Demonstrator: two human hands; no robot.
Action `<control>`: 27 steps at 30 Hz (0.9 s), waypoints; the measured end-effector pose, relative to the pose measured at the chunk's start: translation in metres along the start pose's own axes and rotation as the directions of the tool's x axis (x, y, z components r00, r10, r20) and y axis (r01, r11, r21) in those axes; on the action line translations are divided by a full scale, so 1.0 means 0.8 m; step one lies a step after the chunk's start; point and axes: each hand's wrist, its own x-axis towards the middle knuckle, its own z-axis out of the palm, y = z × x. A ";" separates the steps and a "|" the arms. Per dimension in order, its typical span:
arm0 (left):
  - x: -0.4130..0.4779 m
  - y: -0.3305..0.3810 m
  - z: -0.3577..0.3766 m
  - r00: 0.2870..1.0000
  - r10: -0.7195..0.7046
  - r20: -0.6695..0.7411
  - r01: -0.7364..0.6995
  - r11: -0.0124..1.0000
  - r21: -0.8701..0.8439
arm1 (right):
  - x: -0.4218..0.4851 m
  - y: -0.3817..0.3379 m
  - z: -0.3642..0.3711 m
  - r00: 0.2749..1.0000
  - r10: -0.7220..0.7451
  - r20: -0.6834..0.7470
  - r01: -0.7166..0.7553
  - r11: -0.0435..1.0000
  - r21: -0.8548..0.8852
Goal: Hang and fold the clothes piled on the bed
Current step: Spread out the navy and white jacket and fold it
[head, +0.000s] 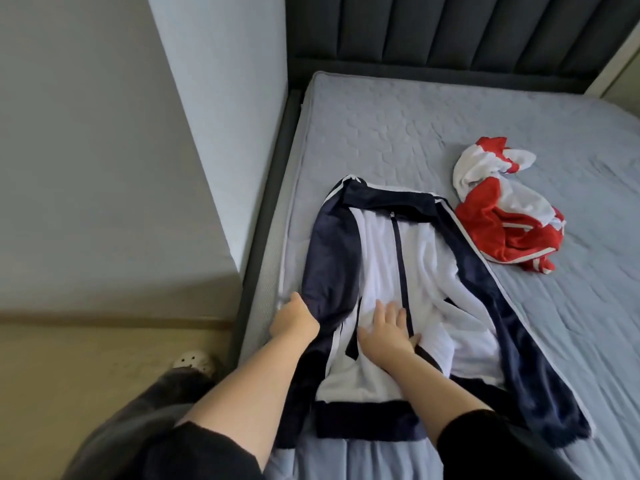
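A navy and white zip jacket (388, 258) lies face up on the blue mattress (433, 126), collar towards the headboard. Its left sleeve is folded in over the body; the right sleeve runs straight down the jacket's right side. My left hand (294, 318) grips the folded navy sleeve at its lower end, fingers tucked under the cloth. My right hand (389, 330) lies flat with fingers spread on the white front, beside the zip. A crumpled red and white garment (509, 216) sits on the mattress to the right of the jacket.
The dark padded headboard (467, 29) stands at the far end. A dark bed frame (266, 202) runs along the left side, with a white wall corner (221, 116) close beside it. My foot in a pale clog (194, 362) stands on the beige floor (86, 375).
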 end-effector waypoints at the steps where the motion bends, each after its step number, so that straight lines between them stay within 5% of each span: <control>1: 0.001 -0.008 -0.003 1.000 -0.028 -0.007 0.028 0.995 -0.101 | 0.001 -0.001 -0.002 1.000 0.005 0.010 -0.005 1.000 -0.010; 3: 0.006 -0.023 -0.011 0.986 -0.164 0.035 0.160 0.865 -0.475 | 0.002 -0.002 -0.006 0.999 0.014 0.030 -0.013 1.000 -0.021; 5: 0.010 -0.033 -0.020 0.958 -0.277 0.073 0.235 0.615 -0.752 | 0.003 -0.003 -0.008 0.999 0.033 0.044 -0.031 0.999 -0.034; 9: 0.014 -0.039 -0.072 0.819 -0.479 -0.315 -0.114 0.403 -0.908 | 0.007 -0.010 -0.012 0.993 0.083 0.087 -0.079 0.996 -0.042; 12: 0.014 -0.027 -0.110 0.731 -0.427 -0.532 -0.342 0.445 -0.828 | 0.009 -0.013 -0.013 0.992 0.095 0.089 -0.093 0.995 -0.026; 16: -0.001 -0.005 -0.084 0.655 0.015 -0.755 -0.563 0.677 -0.475 | 0.011 -0.012 -0.012 0.992 0.098 0.073 -0.098 0.995 -0.009; 18: -0.009 0.001 -0.047 0.710 0.201 -0.675 -0.569 0.729 -0.381 | 0.013 -0.010 -0.012 0.994 0.091 0.065 -0.091 0.996 0.000; 21: -0.013 0.002 0.007 0.950 0.295 -0.104 -0.313 0.883 -0.349 | 0.018 -0.007 -0.007 0.996 0.085 0.038 -0.085 0.996 0.001; 23: -0.017 0.000 0.035 0.937 0.295 0.186 -0.257 0.945 -0.201 | 0.023 -0.007 -0.004 0.995 0.095 0.034 -0.096 0.995 0.013; 27: -0.020 -0.004 0.043 0.914 0.258 0.313 -0.157 0.937 -0.312 | 0.033 -0.012 -0.008 0.990 0.117 0.076 -0.119 0.993 0.021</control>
